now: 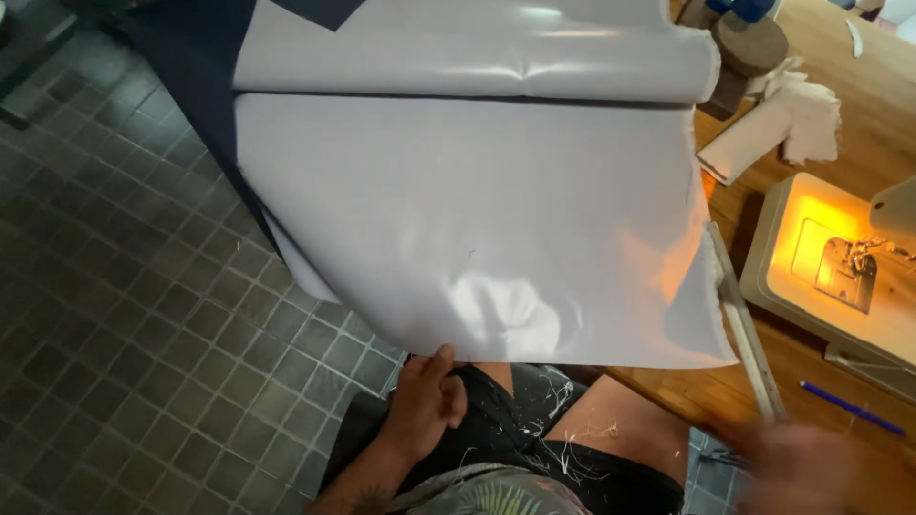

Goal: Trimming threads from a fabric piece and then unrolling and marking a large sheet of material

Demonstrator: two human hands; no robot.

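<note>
Fabric first: large glossy grey sheet (458, 219) with a dark navy face showing at the far left, spread across the middle of the view, its far part rolled back into a long fold, its near edge hanging off the wooden table (859, 124) over the dark tiled floor (124, 315) and my lap. I judge the main risk is slippage: much of the sheet overhangs at the left, so its own weight could drag it to the floor. Sewing machine (840, 257) at the right, lamp lit, needle plate glowing orange; the sheet's right edge lies near its bed, and I judge a loose corner could snag there. Long pale ruler (744, 324) lies at the sheet's right edge, running toward the near side; a tug on the fabric might sweep it off the table. Left hand (425, 401) at the near edge of the sheet, fingers loosely curled, thumb up against the hem; whether it truly pinches the cloth I cannot tell. Right hand (801, 467) at the near right is motion-blurred, close to the ruler's near end; whether it is spread or closed I cannot tell. Blue pen (849, 407) rests near the table's edge and could roll. Loose thread clippings (563, 429) on my dark shorts could cling to the glossy face.
</note>
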